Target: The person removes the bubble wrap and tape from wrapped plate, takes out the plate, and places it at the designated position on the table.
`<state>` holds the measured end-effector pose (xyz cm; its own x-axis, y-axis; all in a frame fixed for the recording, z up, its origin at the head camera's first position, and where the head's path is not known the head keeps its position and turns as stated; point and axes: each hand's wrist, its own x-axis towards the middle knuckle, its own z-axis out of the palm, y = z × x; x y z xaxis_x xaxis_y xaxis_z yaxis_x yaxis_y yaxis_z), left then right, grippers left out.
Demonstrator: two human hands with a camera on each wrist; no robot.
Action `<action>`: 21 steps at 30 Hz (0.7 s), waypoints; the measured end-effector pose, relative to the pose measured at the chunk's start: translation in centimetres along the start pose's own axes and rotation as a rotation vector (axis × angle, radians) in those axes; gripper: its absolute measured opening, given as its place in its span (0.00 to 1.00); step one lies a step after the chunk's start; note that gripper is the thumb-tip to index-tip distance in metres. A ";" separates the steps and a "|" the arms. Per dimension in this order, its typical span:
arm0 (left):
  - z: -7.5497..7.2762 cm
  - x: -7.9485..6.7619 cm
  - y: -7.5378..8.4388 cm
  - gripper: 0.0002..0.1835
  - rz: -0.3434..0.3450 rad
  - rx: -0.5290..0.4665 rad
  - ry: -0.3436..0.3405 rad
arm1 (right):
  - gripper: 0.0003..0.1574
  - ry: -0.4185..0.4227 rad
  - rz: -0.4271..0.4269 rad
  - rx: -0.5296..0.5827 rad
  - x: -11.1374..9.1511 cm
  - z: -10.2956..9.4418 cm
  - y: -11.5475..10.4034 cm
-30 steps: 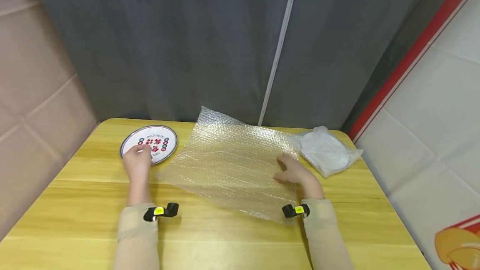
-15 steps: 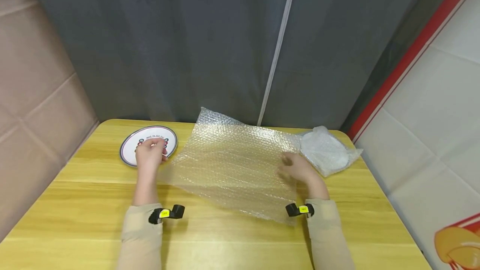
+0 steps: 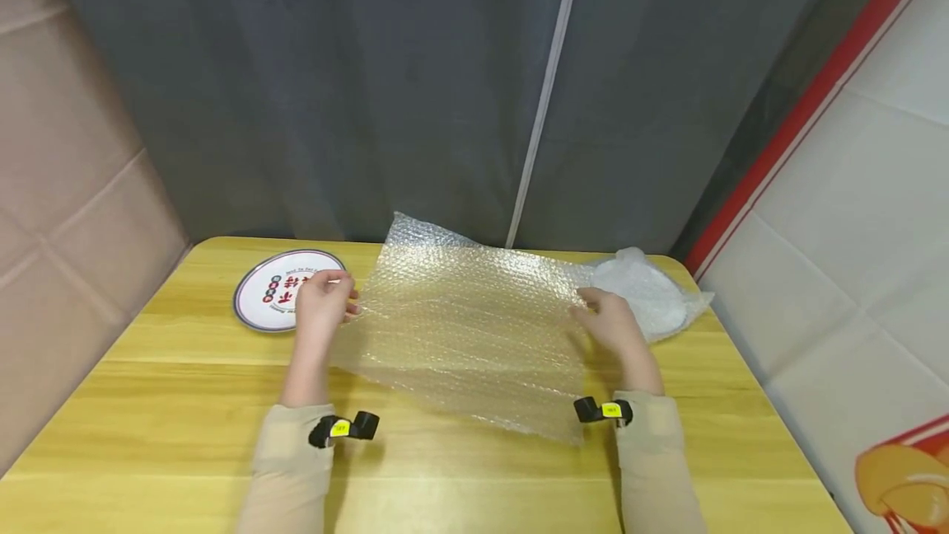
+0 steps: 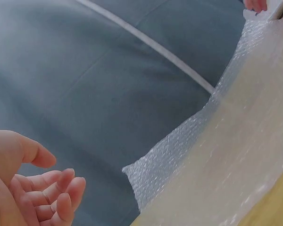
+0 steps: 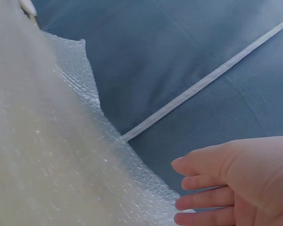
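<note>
A clear sheet of bubble wrap lies spread over the middle of the table. At its left edge my left hand hovers with loosely bent fingers and nothing between them. Behind that hand sits a white plate with red characters and a dark rim, partly covered by the hand. My right hand is over the sheet's right edge, its fingers relaxed and holding nothing. In the right wrist view the fingertips overlap the border of the sheet.
A round item wrapped in bubble wrap rests at the back right of the wooden table. A grey curtain hangs behind the table. Wall panels stand to the left and right.
My left hand has moved right, from over the plate to the bubble wrap's left edge. My right hand has shifted slightly right toward the sheet's right edge. Sheet and plate stay put.
</note>
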<state>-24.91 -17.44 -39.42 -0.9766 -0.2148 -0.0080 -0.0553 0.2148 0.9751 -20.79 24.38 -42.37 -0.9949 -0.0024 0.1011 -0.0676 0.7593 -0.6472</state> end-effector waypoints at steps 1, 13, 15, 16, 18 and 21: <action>0.2 -0.1 0.1 0.16 -0.001 0.004 -0.010 | 0.29 0.011 0.003 0.007 0.0 -0.1 0.0; 3.8 -0.6 0.3 0.17 0.031 0.015 -0.126 | 0.22 0.227 0.097 0.033 -0.7 -1.7 1.2; 4.7 -0.7 0.3 0.16 0.046 0.027 -0.138 | 0.22 0.242 0.104 0.025 -0.9 -1.8 1.5; 5.1 -0.8 0.3 0.16 0.052 0.033 -0.145 | 0.22 0.253 0.105 0.020 -1.0 -1.8 1.7; 6.0 -0.9 0.3 0.16 0.063 0.039 -0.162 | 0.21 0.277 0.105 0.007 -1.2 -1.9 2.1; 7.3 -1.1 0.4 0.16 0.077 0.045 -0.190 | 0.19 0.327 0.107 -0.010 -1.5 -2.1 2.6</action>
<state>-25.37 -10.13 -40.62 -0.9997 -0.0139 0.0204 0.0160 0.2668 0.9636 -19.29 27.78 -42.64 -0.9194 0.2851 0.2712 0.0382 0.7506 -0.6597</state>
